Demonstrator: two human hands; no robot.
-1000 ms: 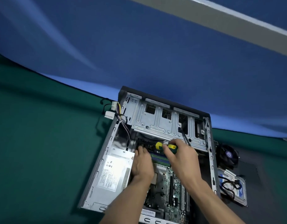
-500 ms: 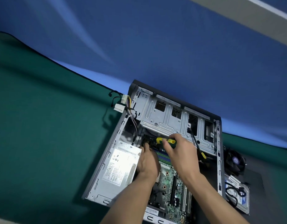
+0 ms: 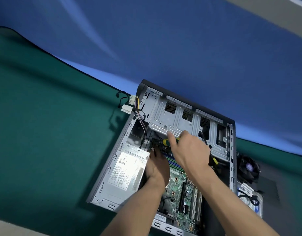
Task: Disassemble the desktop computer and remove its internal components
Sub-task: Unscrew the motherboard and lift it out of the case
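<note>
An open desktop case [image 3: 111, 160] lies on its side on a green mat. Inside it show the silver power supply [image 3: 126, 171], the green motherboard [image 3: 182, 193] and a metal drive cage [image 3: 174, 116]. My right hand [image 3: 187, 152] grips a yellow and green screwdriver [image 3: 166, 141] near the motherboard's far edge, below the cage. My left hand [image 3: 157, 166] reaches down between the power supply and the memory slots [image 3: 172, 161]; its fingertips are in shadow and what they touch is hidden.
A loose white power connector with coloured wires [image 3: 132, 103] hangs over the case's far left corner. A removed fan [image 3: 249, 167] and a hard drive with a black cable [image 3: 250, 200] lie to the right of the case. Blue backdrop behind the mat.
The view has shifted, so the case sits lower and further right. Both hands stay at the same spot inside the case; the right hand has turned slightly on the screwdriver.
</note>
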